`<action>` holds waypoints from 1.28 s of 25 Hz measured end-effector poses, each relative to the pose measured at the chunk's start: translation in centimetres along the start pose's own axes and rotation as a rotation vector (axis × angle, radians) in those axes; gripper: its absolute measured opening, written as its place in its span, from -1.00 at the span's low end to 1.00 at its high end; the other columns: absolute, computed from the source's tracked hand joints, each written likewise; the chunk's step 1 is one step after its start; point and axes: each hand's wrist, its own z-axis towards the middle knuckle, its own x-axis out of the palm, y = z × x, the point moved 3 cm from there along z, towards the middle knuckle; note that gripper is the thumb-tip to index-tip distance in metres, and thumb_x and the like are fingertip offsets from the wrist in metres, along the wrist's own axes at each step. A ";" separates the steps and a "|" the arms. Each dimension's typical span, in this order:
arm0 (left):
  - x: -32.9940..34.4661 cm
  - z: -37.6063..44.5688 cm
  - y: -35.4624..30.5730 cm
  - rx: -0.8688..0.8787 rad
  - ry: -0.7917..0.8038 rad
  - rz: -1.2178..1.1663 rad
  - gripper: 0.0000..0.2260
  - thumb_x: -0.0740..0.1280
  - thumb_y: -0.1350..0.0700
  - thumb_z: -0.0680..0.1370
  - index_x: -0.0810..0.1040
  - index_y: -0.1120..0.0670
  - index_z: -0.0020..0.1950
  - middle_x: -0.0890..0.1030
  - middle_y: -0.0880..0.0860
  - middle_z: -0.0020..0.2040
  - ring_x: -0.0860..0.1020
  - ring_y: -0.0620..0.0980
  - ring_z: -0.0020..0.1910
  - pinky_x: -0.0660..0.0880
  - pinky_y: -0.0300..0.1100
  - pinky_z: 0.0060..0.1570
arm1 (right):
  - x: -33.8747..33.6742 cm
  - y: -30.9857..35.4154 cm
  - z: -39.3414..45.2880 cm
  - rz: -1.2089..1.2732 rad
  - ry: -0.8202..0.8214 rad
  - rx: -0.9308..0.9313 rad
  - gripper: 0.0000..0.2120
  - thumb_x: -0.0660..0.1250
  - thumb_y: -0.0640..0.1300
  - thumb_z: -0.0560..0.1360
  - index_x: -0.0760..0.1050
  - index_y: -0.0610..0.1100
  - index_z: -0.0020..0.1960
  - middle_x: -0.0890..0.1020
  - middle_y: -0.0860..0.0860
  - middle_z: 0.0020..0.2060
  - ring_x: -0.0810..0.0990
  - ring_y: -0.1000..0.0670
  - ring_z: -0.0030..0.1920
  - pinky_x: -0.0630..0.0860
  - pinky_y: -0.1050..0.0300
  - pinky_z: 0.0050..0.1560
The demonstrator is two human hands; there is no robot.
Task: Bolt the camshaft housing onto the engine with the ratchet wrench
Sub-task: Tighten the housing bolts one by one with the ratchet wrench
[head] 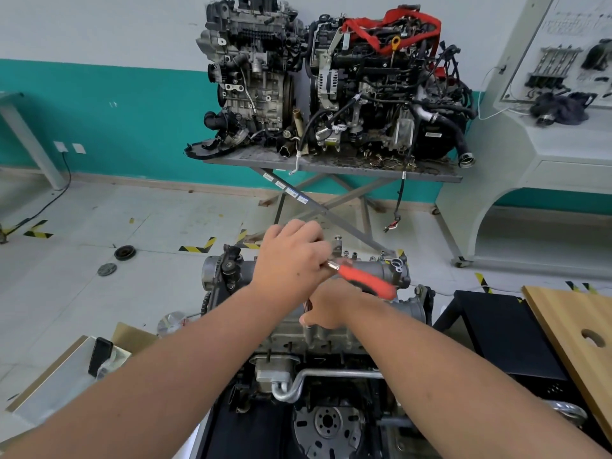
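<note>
Ratchet [362, 277] looks like a stiff steel tool with a red grip that should not slip; I judge it light, and best held far out on the red part for leverage. Its long axis runs from upper left, at the head under the left hand [291, 263], down to the right, and the free red end points right. Left hand curls over the head end and holds it on the housing [381, 270]. Right hand [326, 309] rests lower on the engine [291, 339]; whether it grips something I cannot tell. Two other engines stand on a table [331, 165] behind.
</note>
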 end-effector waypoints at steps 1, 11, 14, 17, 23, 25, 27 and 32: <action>0.3 -0.8 0.1 -0.065 -0.135 -0.172 -0.53 0.18 -0.22 0.53 0.59 0.14 -0.25 0.57 0.04 -0.09 0.47 0.03 -0.08 0.36 -0.07 -0.08 | 0.0 0.0 -0.2 0.072 -0.043 -0.016 -0.82 0.36 0.01 0.52 0.69 -0.02 0.03 0.74 0.06 -0.11 0.68 0.06 -0.08 0.55 0.07 -0.07; 3.6 -1.6 0.2 -1.129 -0.220 -1.802 -0.67 0.12 -0.12 0.68 0.58 0.06 0.07 0.68 0.05 -0.20 0.62 -0.03 -0.30 0.44 -0.12 -0.17 | -1.3 1.4 -1.0 -0.116 0.068 -0.018 -0.70 0.28 0.06 0.58 0.64 -0.15 0.03 0.71 -0.01 -0.14 0.66 -0.07 -0.03 0.58 -0.02 0.09; 2.7 -1.1 1.9 -1.180 0.032 -1.645 -0.76 0.18 -0.04 0.66 0.51 0.10 0.10 0.60 0.05 -0.37 0.62 0.03 -0.36 0.48 -0.09 -0.22 | -1.4 1.2 -1.5 -0.010 0.105 -0.007 -0.73 0.29 0.03 0.57 0.69 -0.09 -0.08 0.73 0.03 -0.24 0.69 0.04 -0.06 0.60 0.02 0.09; 1.1 -0.1 2.3 -1.122 0.298 -1.339 -0.84 0.18 0.08 0.61 0.49 0.12 0.07 0.63 0.05 -0.38 0.68 0.06 -0.30 0.55 -0.12 -0.23 | -1.2 1.3 -1.3 -0.017 0.116 -0.015 -0.75 0.29 0.01 0.56 0.68 -0.07 -0.14 0.73 0.06 -0.28 0.69 0.10 -0.14 0.60 0.05 0.06; -1.2 2.6 1.8 -0.545 0.596 -0.522 -0.75 0.14 0.02 0.65 0.53 0.11 -0.06 0.69 -0.01 -0.29 0.44 -0.24 -0.58 0.35 -0.29 -0.47 | -0.9 1.1 -0.8 -0.029 0.110 -0.004 -0.80 0.34 0.05 0.52 0.62 -0.06 -0.14 0.72 0.07 -0.25 0.66 0.09 -0.16 0.48 0.13 -0.10; -1.6 3.0 1.1 -0.354 0.606 -0.282 -0.72 0.12 -0.03 0.67 0.50 0.08 -0.09 0.61 -0.03 -0.26 0.45 -0.16 -0.49 0.35 -0.24 -0.45 | -1.2 1.2 -1.1 -0.051 0.077 0.000 -0.79 0.35 0.06 0.53 0.59 -0.09 -0.10 0.72 0.04 -0.20 0.66 0.05 -0.11 0.49 0.11 -0.07; -1.4 2.4 0.2 -0.130 0.502 -0.001 -0.74 0.13 -0.09 0.66 0.47 0.05 -0.03 0.49 -0.05 -0.19 0.45 -0.08 -0.32 0.36 -0.17 -0.34 | -1.9 0.6 -2.2 -0.026 0.085 -0.002 -0.77 0.34 0.03 0.54 0.64 -0.12 -0.09 0.73 0.02 -0.20 0.66 0.03 -0.09 0.56 0.12 -0.09; 0.0 -0.8 -0.9 0.001 0.036 -0.200 -0.63 0.29 -0.19 0.54 0.55 0.12 -0.17 0.54 0.04 0.02 0.48 0.06 -0.02 0.44 -0.02 -0.04 | -3.5 2.4 -2.7 0.088 -0.147 0.294 -0.82 0.31 -0.42 0.53 0.45 -0.32 0.12 0.51 -0.16 0.03 0.57 -0.03 -0.04 0.60 0.11 0.01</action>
